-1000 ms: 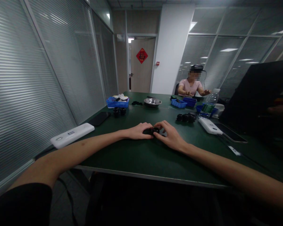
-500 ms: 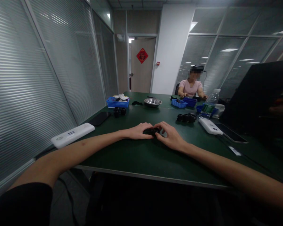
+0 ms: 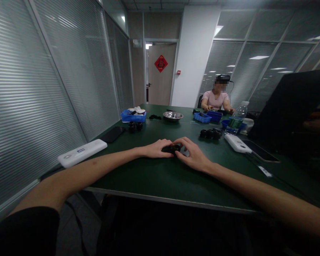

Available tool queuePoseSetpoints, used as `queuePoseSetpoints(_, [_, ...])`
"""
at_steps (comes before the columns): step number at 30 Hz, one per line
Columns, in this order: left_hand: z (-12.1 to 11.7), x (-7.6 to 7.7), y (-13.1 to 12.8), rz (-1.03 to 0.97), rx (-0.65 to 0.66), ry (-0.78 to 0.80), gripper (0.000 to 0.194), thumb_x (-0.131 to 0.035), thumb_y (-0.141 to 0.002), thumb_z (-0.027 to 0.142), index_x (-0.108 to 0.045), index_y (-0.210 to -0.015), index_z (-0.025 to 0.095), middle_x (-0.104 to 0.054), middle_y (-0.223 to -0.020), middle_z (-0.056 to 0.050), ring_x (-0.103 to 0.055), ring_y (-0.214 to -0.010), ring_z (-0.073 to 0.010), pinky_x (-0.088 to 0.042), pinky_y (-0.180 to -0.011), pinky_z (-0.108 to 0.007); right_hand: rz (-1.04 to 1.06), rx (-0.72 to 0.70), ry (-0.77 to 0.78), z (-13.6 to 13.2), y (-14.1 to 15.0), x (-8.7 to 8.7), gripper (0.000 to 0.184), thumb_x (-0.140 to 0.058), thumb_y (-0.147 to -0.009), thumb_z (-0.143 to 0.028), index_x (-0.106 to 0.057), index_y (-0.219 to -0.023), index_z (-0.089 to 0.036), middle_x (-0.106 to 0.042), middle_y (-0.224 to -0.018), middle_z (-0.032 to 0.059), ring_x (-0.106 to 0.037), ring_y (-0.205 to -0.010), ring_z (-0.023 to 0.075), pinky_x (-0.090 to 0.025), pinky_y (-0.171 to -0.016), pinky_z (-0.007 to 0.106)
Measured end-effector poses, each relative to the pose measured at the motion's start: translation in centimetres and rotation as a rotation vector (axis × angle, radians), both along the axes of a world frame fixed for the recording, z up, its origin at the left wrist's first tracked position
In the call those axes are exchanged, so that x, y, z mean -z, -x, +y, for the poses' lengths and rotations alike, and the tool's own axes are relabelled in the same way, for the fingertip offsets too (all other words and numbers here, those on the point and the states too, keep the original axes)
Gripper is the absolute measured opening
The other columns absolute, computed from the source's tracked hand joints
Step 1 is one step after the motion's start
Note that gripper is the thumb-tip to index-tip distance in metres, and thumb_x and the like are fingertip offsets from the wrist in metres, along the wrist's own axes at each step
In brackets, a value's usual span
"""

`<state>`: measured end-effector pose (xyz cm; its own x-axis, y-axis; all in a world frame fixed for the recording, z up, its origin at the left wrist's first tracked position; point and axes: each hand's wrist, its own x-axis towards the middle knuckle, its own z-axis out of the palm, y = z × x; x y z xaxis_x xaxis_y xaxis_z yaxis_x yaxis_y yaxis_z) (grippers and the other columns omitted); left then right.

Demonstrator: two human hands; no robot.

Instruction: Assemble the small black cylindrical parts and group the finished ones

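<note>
Both my hands meet over the green table (image 3: pixel 154 177), fingers curled round a small black rounded part (image 3: pixel 176 148). Its left end lies between the thumb and fingers of my left hand (image 3: pixel 158 148). My right hand (image 3: pixel 191 153) pinches the right end with thumb and fingertips. Much of the part is hidden by the fingers, so its exact kind does not show. Similar-looking black round parts stand in a group (image 3: pixel 210 133) to the right beyond my hands, and others in a cluster (image 3: pixel 135 127) to the left.
A steel bowl (image 3: pixel 172 119), a filled blue basket (image 3: pixel 124 117) and another blue basket (image 3: pixel 202 118) stand farther back. White power banks (image 3: pixel 82 153) and phones lie at both sides. A water bottle (image 3: pixel 236 119) stands right. Across the table sits a person (image 3: pixel 215 100).
My hands stay in place on the black part, with only a very slight shift of the right fingers. Everything else on the table looks the same.
</note>
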<state>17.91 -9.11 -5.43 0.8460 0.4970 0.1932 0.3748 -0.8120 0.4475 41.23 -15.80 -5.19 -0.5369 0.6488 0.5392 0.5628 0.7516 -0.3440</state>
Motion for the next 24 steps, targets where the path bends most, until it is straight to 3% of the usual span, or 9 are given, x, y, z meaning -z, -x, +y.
queuePoseSetpoints(3, [-0.07,-0.05,0.01,-0.007,0.008,0.000,0.052,-0.059,-0.094,0.054,-0.054,-0.134,0.022,-0.061,-0.127,-0.009,-0.054,-0.118,-0.0283,-0.038,-0.105,-0.044,0.014,0.037,0.003,0.12,-0.06,-0.01,0.025,-0.061,-0.095,-0.028,-0.063,-0.119,-0.023,-0.063,-0.114,0.0091,-0.062,-0.100,0.0242,-0.054,-0.085,0.040])
queuePoseSetpoints(9, [-0.18,-0.19,0.02,-0.008,0.003,0.002,0.050,-0.058,-0.094,0.055,-0.056,-0.130,0.021,-0.061,-0.123,-0.009,-0.055,-0.114,-0.0278,-0.039,-0.104,-0.044,-0.008,-0.032,-0.005,0.08,-0.05,-0.09,0.030,-0.057,-0.093,-0.019,-0.062,-0.121,-0.024,-0.063,-0.116,0.0086,-0.061,-0.105,0.0252,-0.054,-0.088,0.042])
queuePoseSetpoints(14, [-0.01,-0.07,-0.04,-0.004,0.010,-0.006,0.051,-0.059,-0.094,0.054,-0.055,-0.132,0.021,-0.061,-0.124,-0.009,-0.055,-0.115,-0.0274,-0.039,-0.104,-0.043,0.019,0.042,-0.009,0.22,-0.01,0.10,0.023,-0.062,-0.095,-0.028,-0.064,-0.118,-0.024,-0.062,-0.113,0.0090,-0.062,-0.103,0.0252,-0.055,-0.086,0.041])
queuePoseSetpoints(20, [0.12,0.15,-0.07,-0.008,0.006,-0.020,0.050,-0.059,-0.094,0.054,-0.055,-0.130,0.020,-0.061,-0.126,-0.010,-0.055,-0.117,-0.0282,-0.039,-0.104,-0.044,0.007,-0.030,-0.006,0.10,0.02,-0.01,0.029,-0.059,-0.092,-0.019,-0.062,-0.120,-0.024,-0.064,-0.115,0.0083,-0.061,-0.104,0.0250,-0.054,-0.088,0.042])
queuePoseSetpoints(24, [0.05,0.05,-0.08,-0.013,0.011,-0.011,0.049,-0.060,-0.094,0.053,-0.056,-0.131,0.021,-0.061,-0.126,-0.010,-0.055,-0.117,-0.0275,-0.038,-0.105,-0.043,0.021,0.060,-0.016,0.30,-0.05,0.30,0.027,-0.064,-0.093,-0.029,-0.062,-0.119,-0.024,-0.063,-0.112,0.0090,-0.061,-0.102,0.0258,-0.055,-0.085,0.042])
